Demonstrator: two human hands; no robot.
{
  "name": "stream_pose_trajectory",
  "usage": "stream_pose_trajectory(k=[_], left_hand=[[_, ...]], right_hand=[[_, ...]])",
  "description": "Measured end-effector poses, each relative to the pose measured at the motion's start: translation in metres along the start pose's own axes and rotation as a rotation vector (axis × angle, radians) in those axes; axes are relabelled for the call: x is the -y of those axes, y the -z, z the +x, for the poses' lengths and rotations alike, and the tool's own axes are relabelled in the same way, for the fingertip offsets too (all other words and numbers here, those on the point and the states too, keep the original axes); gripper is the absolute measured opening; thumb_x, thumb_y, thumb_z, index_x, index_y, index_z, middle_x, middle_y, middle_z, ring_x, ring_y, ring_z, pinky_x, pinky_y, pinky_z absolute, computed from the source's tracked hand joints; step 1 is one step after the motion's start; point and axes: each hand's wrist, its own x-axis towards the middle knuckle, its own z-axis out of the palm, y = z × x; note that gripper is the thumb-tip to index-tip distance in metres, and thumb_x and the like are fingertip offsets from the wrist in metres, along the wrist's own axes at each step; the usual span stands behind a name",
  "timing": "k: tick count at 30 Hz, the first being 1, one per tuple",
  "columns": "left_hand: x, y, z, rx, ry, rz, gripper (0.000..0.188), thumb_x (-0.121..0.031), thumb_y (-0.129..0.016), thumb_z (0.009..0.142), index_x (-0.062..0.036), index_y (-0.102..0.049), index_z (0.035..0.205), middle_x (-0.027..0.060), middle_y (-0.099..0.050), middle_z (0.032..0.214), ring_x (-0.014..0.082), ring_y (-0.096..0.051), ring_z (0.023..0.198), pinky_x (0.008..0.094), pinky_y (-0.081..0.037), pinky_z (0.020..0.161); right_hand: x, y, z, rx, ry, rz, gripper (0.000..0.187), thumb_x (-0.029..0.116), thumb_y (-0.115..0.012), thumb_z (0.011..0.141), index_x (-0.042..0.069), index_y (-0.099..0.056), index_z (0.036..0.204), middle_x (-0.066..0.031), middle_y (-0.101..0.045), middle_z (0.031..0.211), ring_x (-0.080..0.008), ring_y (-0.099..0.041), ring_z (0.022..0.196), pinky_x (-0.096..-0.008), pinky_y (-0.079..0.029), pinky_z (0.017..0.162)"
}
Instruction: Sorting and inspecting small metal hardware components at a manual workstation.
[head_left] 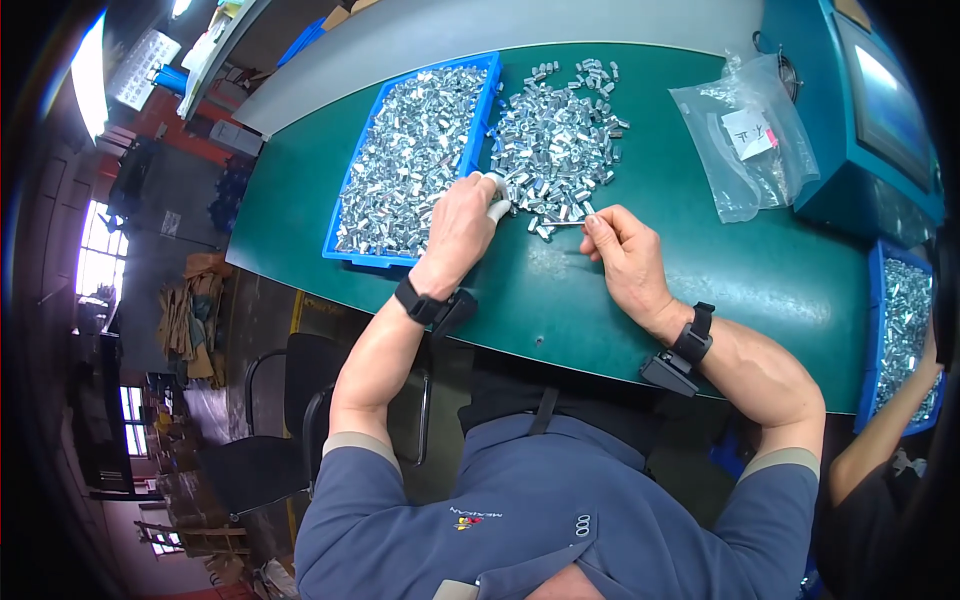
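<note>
A heap of small silvery metal sleeves (560,140) lies loose on the green table, right of a blue tray (345,190) filled with similar metal pieces. My left hand (462,228) is at the tray's near right side, beside the heap's left edge. Its fingers are curled together, with white covers on the fingertips; what they hold, if anything, is hidden. Thumb and forefinger of my right hand (628,258) pinch a thin metal rod (566,223), which points left along the near edge of the heap. A black strap with a small box sits on each wrist.
A clear plastic bag (745,140) with a white label lies at the far right of the green table (650,110). Beside it stands a teal machine (870,120) with a screen. Another person's arm (895,405) reaches to a second blue tray (873,350). A black chair (265,430) stands left.
</note>
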Motion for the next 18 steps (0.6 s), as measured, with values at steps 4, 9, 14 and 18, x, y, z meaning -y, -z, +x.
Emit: stream_pose_trajectory(k=[4, 9, 14, 18], left_hand=[[-0.025, 0.012, -0.023, 0.078, 0.180, -0.336, 0.024, -0.005, -0.074, 0.088, -0.0054, -0.068, 0.112, 0.0141, -0.072, 0.095, 0.0306, -0.071, 0.084, 0.0389, -0.056, 0.076], [-0.042, 0.011, -0.035, 0.083, 0.101, -0.536, 0.026, 0.002, -0.073, 0.087, -0.0041, -0.068, 0.111, 0.0108, -0.070, 0.097, 0.0233, -0.070, 0.087, 0.0347, -0.056, 0.076], [-0.041, 0.010, -0.038, 0.066, 0.064, -0.558, 0.027, 0.004, -0.072, 0.086, -0.0033, -0.068, 0.112, 0.0107, -0.068, 0.099, 0.0239, -0.069, 0.090, 0.0338, -0.056, 0.076], [-0.046, 0.016, -0.035, 0.093, -0.001, -0.534, 0.028, 0.005, -0.071, 0.087, -0.0040, -0.068, 0.114, 0.0107, -0.068, 0.099, 0.0252, -0.069, 0.091, 0.0340, -0.056, 0.076]], right_hand=[[0.002, 0.000, 0.000, 0.006, 0.010, 0.008, 0.023, 0.020, -0.058, 0.108, -0.001, -0.066, 0.101, -0.0023, -0.066, 0.081, -0.0076, -0.059, 0.074, -0.0244, -0.049, 0.069], [0.002, -0.001, 0.000, 0.013, 0.038, -0.048, 0.023, 0.020, -0.059, 0.107, 0.000, -0.066, 0.101, -0.0022, -0.067, 0.080, -0.0076, -0.059, 0.073, -0.0247, -0.050, 0.068], [-0.001, 0.000, 0.000, 0.024, 0.052, -0.121, 0.022, 0.020, -0.060, 0.107, 0.000, -0.067, 0.100, -0.0023, -0.067, 0.079, -0.0077, -0.059, 0.072, -0.0252, -0.050, 0.067], [0.001, 0.001, -0.002, 0.088, 0.016, -0.181, 0.022, 0.019, -0.060, 0.106, 0.000, -0.067, 0.100, -0.0032, -0.068, 0.080, -0.0082, -0.060, 0.073, -0.0252, -0.050, 0.067]])
